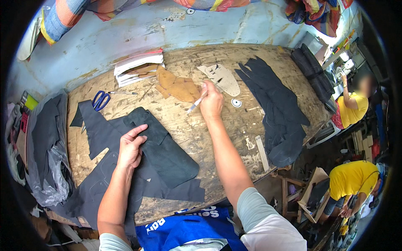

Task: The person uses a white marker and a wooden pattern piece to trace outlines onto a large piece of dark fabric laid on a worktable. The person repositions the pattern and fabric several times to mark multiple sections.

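Your left hand (130, 148) flat, fingers together on dark leather piece (165, 152); right hand (211, 102) pinching pen (197, 103). Ease pressure, piece may slide on stacked offcuts.

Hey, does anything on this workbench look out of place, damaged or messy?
Nothing is spilled or broken. The wooden table is worn and stained. Black leather pieces under the left hand droop over the near edge. The right hand holds a silver pen. Blue-handled scissors lie apart.
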{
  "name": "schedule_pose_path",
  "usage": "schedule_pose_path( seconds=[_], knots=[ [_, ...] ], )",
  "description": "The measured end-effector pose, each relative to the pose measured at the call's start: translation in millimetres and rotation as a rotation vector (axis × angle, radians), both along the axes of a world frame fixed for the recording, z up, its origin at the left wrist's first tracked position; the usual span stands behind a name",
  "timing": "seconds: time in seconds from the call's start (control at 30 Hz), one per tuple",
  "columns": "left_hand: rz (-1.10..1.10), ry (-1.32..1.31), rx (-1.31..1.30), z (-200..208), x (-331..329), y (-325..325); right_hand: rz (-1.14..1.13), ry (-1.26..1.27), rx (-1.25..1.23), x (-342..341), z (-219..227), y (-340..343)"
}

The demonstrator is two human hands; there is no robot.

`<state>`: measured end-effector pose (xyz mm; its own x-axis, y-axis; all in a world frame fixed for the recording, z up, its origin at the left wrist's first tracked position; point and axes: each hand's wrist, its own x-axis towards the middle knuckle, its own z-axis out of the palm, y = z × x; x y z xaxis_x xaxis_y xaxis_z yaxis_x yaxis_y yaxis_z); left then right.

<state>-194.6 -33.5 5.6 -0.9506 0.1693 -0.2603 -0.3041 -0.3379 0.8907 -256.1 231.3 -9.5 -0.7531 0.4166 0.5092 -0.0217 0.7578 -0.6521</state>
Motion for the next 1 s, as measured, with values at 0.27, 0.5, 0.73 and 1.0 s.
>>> schedule_pose_path(
  seconds=[0.27,0.5,0.73,1.0],
  knots=[
    [-0.031,0.119,-0.192,-21.5,6.8,21.4,0.206,-0.277,0.267,-7.9,-12.8,-11.7],
    [-0.033,0.282,-0.272,-38.4,8.0,10.9,0.164,-0.176,0.179,-4.9,-10.5,0.5],
    [-0.063,0.180,-0.195,-34.1,8.9,10.8,0.320,-0.325,0.354,4.6,3.4,-10.0],
    [-0.103,0.184,-0.179,-28.3,7.1,10.3,0.317,-0.359,0.087,7.9,38.3,-10.7]
  ],
)
